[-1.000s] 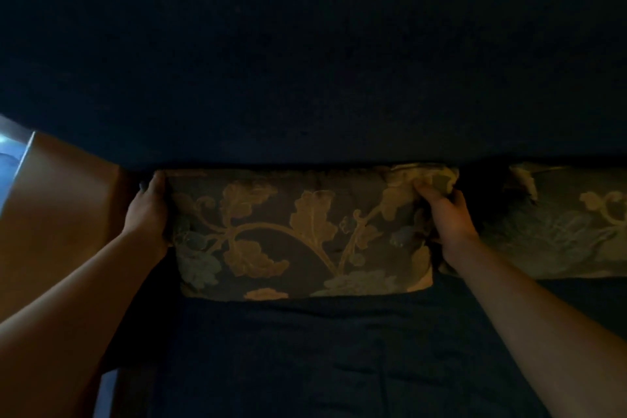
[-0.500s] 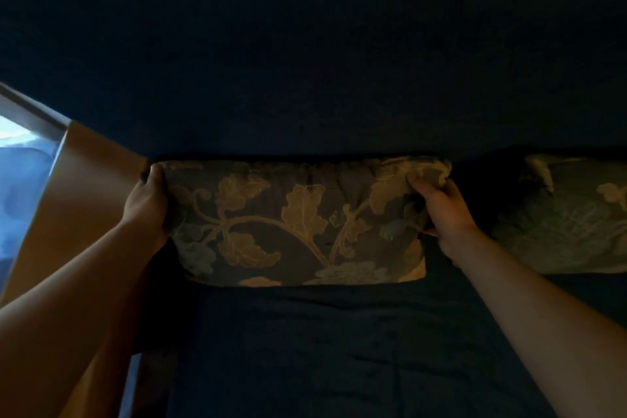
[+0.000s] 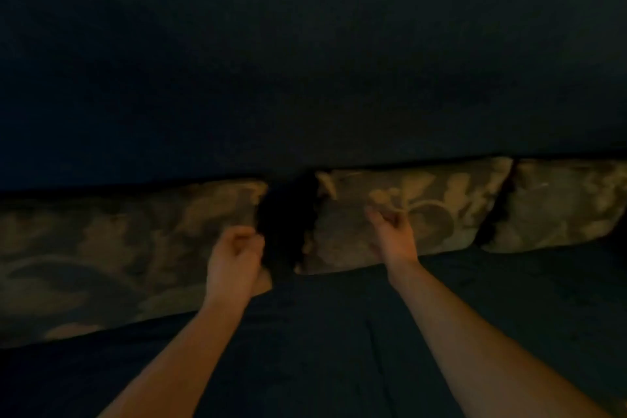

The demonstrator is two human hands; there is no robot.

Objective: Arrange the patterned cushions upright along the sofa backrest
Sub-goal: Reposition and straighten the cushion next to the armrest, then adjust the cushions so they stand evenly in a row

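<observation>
My left hand point(image 3: 234, 263) is curled loosely, fingers point(image 3: 242, 241) bent in toward the palm and gripping nothing that I can make out; it sits in front of the right end of the left cushion point(image 3: 112, 254), whose lower corner shows just under my wrist. Whether my knuckles touch the fabric I cannot tell, since the view is dim and blurred. Just past those fingers lies a dark gap, then the middle cushion point(image 3: 437, 214). My right hand point(image 3: 393, 234) is in front of that cushion's left half, fingers point(image 3: 376, 215) half curled and slightly apart, close to the cloth but not clearly pinching it. Beyond my right fingers, further along, the right cushion point(image 3: 559, 207) stands touching the middle one. All three stand upright against the dark blue backrest point(image 3: 305, 78) above my fingertips, on the seat point(image 3: 322, 332) beneath my forearms.
</observation>
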